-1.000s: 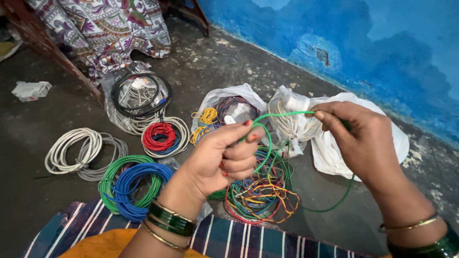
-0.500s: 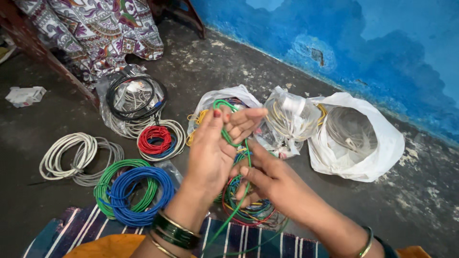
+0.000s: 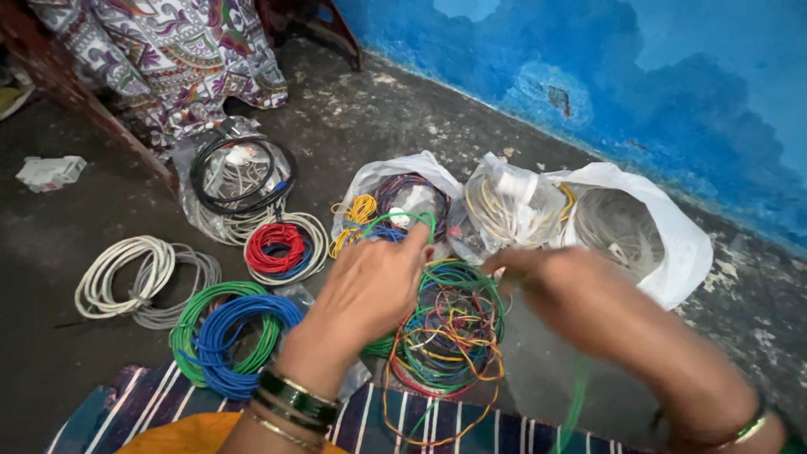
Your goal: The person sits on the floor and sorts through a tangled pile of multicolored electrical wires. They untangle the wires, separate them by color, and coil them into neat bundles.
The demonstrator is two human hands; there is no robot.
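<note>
My left hand is raised over the floor with a thin green wire looped over its fingers. My right hand is blurred with motion to the right, and the same green wire trails down below it. Its grip on the wire is too blurred to make out. Under both hands lies a tangled pile of coloured wires in green, yellow, red and blue.
Coils lie on the concrete floor: blue and green, red in white, white and grey, black in plastic. Three plastic bags of wire stand behind, near the blue wall. A striped cloth lies at my knees.
My right hand swung from below the left hand up and out to the right, pulling the green wire. My left hand lowered and turned its back to me.
</note>
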